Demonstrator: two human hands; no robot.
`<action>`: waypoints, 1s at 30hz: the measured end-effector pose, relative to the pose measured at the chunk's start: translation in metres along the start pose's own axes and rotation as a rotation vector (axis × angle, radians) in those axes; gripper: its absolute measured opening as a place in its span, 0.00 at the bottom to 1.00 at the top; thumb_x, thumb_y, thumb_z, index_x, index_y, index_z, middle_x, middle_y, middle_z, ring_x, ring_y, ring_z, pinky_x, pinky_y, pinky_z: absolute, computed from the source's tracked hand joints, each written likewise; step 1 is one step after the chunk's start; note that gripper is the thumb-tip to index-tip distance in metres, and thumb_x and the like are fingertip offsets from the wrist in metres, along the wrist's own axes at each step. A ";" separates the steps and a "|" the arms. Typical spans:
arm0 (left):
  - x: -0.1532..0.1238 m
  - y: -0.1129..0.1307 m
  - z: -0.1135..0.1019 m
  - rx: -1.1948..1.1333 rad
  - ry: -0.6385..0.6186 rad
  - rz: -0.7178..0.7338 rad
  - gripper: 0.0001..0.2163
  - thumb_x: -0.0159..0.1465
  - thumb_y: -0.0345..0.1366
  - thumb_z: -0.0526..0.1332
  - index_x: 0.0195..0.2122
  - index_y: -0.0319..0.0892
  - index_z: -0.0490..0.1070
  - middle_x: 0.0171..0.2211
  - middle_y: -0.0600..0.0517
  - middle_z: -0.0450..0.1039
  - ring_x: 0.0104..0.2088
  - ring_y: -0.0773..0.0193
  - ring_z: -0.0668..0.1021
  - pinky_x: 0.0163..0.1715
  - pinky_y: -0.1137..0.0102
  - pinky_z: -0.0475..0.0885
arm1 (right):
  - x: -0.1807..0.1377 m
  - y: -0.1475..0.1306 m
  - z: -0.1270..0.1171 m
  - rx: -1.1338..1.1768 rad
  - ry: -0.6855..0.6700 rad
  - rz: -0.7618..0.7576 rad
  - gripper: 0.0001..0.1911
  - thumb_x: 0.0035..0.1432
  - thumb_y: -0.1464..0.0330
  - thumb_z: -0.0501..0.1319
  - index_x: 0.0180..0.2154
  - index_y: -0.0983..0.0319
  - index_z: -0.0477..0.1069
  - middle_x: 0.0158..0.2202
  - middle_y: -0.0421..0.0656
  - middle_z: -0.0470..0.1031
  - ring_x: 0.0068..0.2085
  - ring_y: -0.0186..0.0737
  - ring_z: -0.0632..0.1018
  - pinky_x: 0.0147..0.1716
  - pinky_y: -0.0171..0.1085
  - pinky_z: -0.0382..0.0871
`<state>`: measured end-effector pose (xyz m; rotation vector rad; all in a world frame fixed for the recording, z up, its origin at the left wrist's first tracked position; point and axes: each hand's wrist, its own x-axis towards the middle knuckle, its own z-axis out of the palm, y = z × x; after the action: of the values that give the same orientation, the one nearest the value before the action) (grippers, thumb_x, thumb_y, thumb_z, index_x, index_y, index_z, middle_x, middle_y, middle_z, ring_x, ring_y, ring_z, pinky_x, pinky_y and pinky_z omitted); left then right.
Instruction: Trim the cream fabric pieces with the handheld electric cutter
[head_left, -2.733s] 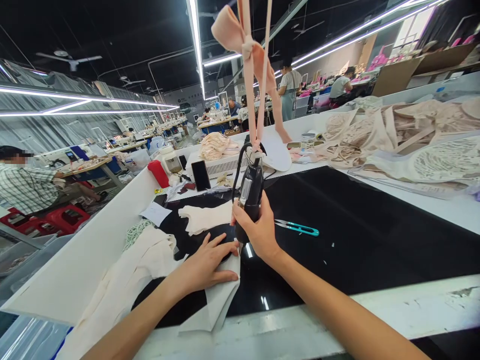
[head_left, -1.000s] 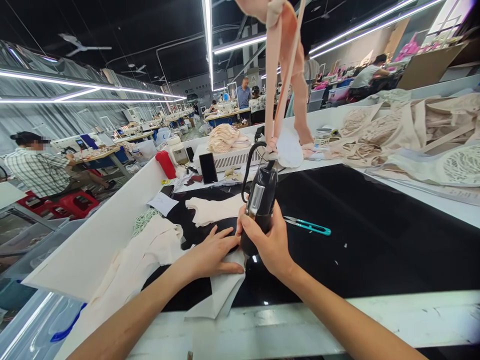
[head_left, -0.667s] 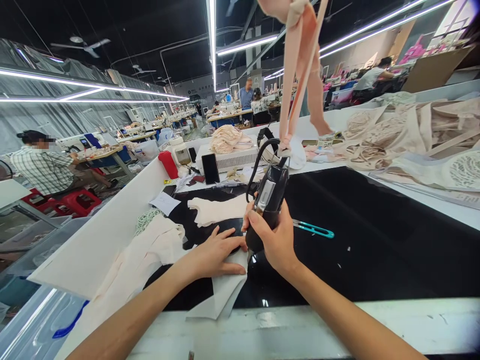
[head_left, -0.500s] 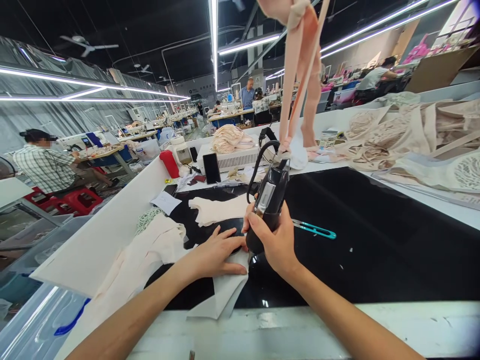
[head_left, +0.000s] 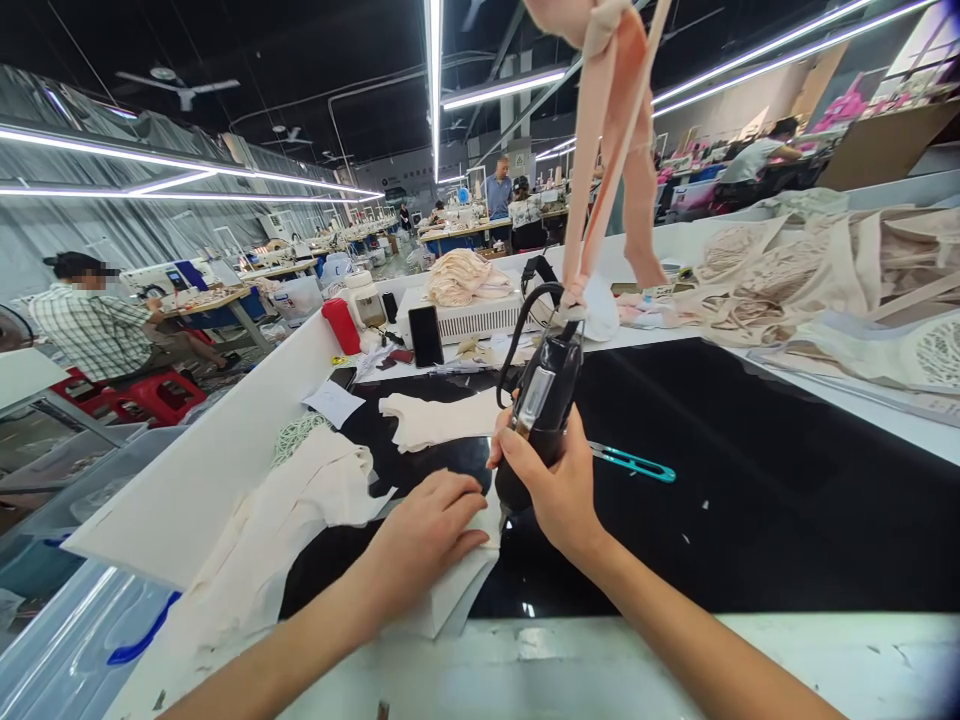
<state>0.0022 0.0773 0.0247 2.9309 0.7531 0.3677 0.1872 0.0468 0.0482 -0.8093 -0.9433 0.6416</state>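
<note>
A black corded hand-held power tool (head_left: 538, 415) with a silver plate stands in my right hand (head_left: 559, 490), fingers wrapped round its body. Peach fabric strips (head_left: 600, 130) hang from above down to its top end. Beside it, my left hand (head_left: 435, 535) lies palm down over a cream fabric piece (head_left: 461, 590), thumb apart from the bent fingers. Just beyond those fingertips is a glossy black rounded plate (head_left: 457, 458). The tool's lower end touches or nearly touches the fabric's right edge; my hand partly hides that contact.
Teal thread snips (head_left: 637, 462) lie right of the tool on the black work surface (head_left: 750, 500). More cream pieces (head_left: 442, 418) are behind and left. A phone (head_left: 425, 336) leans at the back. Beige strips (head_left: 810, 260) are heaped at right. A seated person (head_left: 90, 315) works at far left.
My left hand has drawn slightly back toward me, its spread fingers now closer together and bent, uncovering more of the black plate. My right hand still holds the tool in about the same place.
</note>
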 end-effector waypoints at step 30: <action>0.004 -0.005 0.015 -0.071 0.106 0.007 0.17 0.69 0.17 0.55 0.52 0.39 0.77 0.53 0.46 0.80 0.53 0.58 0.83 0.55 0.66 0.80 | 0.007 -0.013 -0.034 0.055 0.000 -0.013 0.21 0.56 0.60 0.77 0.46 0.55 0.72 0.30 0.35 0.78 0.26 0.36 0.78 0.26 0.37 0.79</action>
<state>0.0071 0.0831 0.0105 2.8677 0.7262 0.5426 0.2217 0.0345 0.0506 -0.7538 -0.9263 0.6530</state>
